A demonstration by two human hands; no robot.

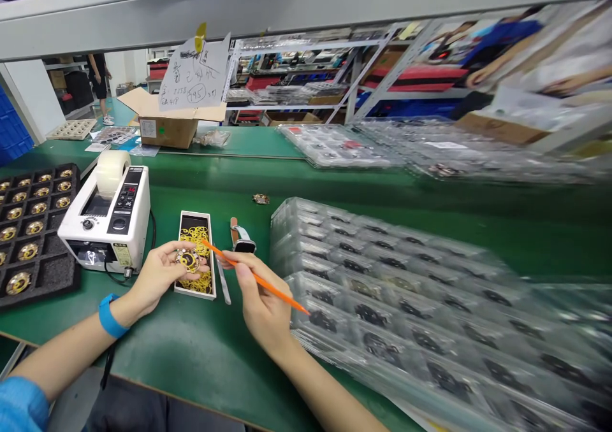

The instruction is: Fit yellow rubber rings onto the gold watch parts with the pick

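A person works at a green surface [201,362], seen from their own head-worn camera. The left hand [155,276], with a blue band [112,317] at its wrist, pinches a round gold-and-black part [188,261] between thumb and fingers, holding it over a narrow white box [211,241] of small yellow pieces [201,285]. The right hand [265,308] grips a slim orange stick [270,285] like a pen, its tip just beside the part — whether they touch, I cannot tell. Near the box's right side lie metal tweezers [224,285] and a wristwatch [244,246]. To the left stand a white tape dispenser [102,218] and a black foam tray [55,269] holding similar round parts. On the right — blurred — are stacked clear trays [401,292] with dark items in their compartments. Behind, a cardboard box [167,132] sits beneath a handwritten sheet [191,78].
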